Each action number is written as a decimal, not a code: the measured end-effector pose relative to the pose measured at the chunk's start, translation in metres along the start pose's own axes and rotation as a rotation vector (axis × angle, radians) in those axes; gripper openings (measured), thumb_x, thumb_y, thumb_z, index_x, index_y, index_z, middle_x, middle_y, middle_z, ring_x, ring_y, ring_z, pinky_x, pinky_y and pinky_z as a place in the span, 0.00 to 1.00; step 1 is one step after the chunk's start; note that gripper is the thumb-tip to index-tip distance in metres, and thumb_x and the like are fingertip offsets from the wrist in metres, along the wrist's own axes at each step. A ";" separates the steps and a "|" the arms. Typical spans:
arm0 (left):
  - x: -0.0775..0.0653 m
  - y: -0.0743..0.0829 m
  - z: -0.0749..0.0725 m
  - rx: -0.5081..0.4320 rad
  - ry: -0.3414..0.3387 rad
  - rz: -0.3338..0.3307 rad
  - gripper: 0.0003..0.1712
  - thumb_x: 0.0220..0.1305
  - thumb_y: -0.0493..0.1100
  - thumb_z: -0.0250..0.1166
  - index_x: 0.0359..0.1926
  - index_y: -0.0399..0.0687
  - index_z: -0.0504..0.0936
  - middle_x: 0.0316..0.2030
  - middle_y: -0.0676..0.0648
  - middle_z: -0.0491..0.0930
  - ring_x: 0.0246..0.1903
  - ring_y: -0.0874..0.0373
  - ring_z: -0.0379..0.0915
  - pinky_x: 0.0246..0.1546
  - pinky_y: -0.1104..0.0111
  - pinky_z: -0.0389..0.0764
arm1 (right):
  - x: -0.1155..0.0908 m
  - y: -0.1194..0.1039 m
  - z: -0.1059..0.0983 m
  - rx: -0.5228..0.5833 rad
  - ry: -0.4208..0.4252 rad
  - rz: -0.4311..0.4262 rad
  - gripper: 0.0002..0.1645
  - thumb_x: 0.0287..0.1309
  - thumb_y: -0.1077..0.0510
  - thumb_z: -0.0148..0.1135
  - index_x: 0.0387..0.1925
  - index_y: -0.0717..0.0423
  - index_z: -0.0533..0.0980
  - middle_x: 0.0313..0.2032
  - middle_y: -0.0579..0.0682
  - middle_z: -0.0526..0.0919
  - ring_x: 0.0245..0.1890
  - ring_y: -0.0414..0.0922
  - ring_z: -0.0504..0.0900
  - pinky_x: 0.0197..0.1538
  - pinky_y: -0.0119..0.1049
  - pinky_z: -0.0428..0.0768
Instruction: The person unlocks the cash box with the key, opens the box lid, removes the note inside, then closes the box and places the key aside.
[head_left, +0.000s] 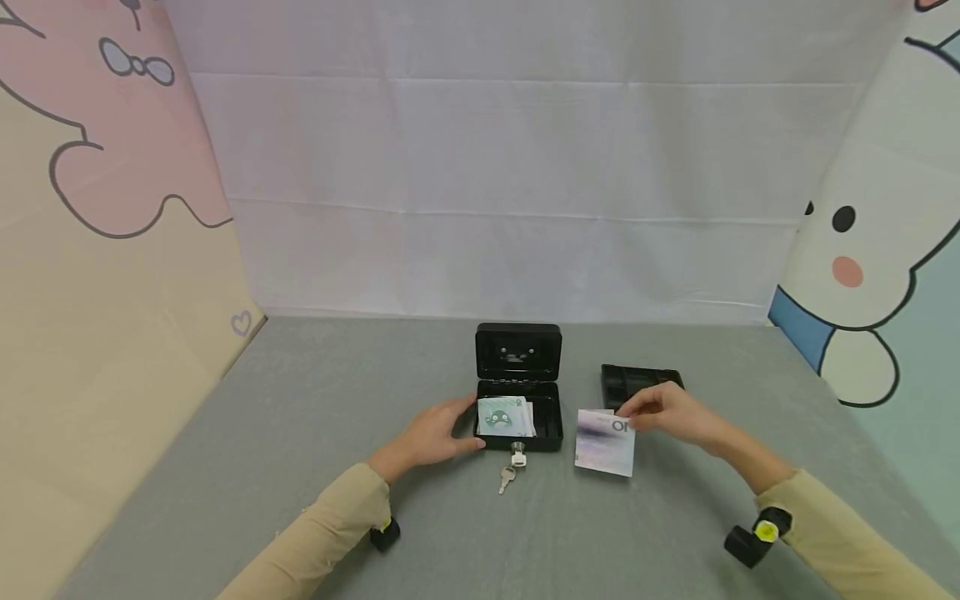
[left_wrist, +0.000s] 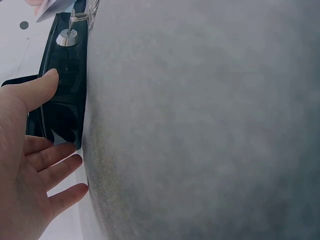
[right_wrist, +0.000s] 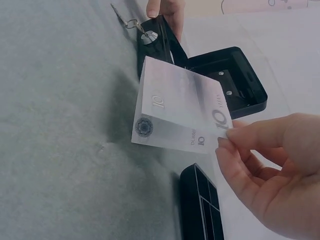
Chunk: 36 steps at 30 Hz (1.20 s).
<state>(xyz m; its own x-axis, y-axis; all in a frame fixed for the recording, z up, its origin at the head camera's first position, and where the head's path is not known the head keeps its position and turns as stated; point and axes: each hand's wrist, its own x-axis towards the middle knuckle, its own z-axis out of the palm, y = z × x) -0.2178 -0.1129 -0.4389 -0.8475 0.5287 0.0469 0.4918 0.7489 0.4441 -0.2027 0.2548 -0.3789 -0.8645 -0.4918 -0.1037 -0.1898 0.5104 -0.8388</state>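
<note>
Left hand (head_left: pixel 431 433), fingers spread, touches an open box (head_left: pixel 543 446) of notes (head_left: pixel 504 417), key (head_left: pixel 507 475) at its front. Right of the box, the right hand (head_left: pixel 673 412) pinches a folded bill (head_left: pixel 603 452) near a tray (head_left: pixel 630 379).

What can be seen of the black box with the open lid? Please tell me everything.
The black box stands open on the grey table, smooth and metal-looking, with rounded corners. Its lid, hinged at the back, is raised roughly upright. Inside, greenish banknotes lie toward the left. A silvery lock on the front has a key hanging from it. The left hand lies at its left side and appears to touch it.
</note>
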 end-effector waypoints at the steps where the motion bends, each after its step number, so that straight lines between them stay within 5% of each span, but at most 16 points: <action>1: 0.000 0.000 0.000 -0.001 0.001 0.002 0.43 0.55 0.56 0.63 0.64 0.34 0.61 0.60 0.38 0.66 0.59 0.46 0.63 0.56 0.57 0.67 | 0.001 0.001 0.001 -0.001 -0.004 0.009 0.12 0.56 0.64 0.58 0.40 0.68 0.78 0.41 0.59 0.80 0.37 0.42 0.79 0.40 0.41 0.80; 10: 0.000 0.001 -0.001 -0.012 0.002 0.002 0.43 0.55 0.55 0.63 0.64 0.33 0.61 0.60 0.38 0.66 0.59 0.46 0.63 0.57 0.57 0.67 | 0.014 0.007 0.009 -0.020 0.033 0.035 0.11 0.54 0.66 0.58 0.39 0.69 0.78 0.37 0.58 0.81 0.35 0.44 0.79 0.38 0.40 0.81; 21: 0.000 0.000 -0.001 -0.007 -0.005 0.002 0.44 0.55 0.55 0.63 0.64 0.33 0.60 0.60 0.38 0.65 0.59 0.46 0.63 0.57 0.56 0.67 | 0.032 0.011 0.022 -0.295 0.144 -0.038 0.07 0.49 0.71 0.59 0.32 0.66 0.81 0.28 0.53 0.81 0.23 0.38 0.71 0.24 0.30 0.73; 36: 0.000 -0.001 0.000 -0.007 0.001 0.011 0.43 0.55 0.56 0.63 0.64 0.34 0.60 0.60 0.39 0.65 0.59 0.46 0.63 0.57 0.56 0.67 | 0.032 0.018 0.044 -0.481 0.274 -0.114 0.06 0.45 0.72 0.62 0.27 0.63 0.81 0.26 0.48 0.78 0.25 0.40 0.74 0.26 0.30 0.74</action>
<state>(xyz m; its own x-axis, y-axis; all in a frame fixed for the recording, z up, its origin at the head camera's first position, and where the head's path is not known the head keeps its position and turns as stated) -0.2178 -0.1135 -0.4390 -0.8420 0.5369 0.0528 0.5000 0.7400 0.4499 -0.2136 0.2169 -0.4214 -0.9031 -0.3945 0.1696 -0.4245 0.7603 -0.4917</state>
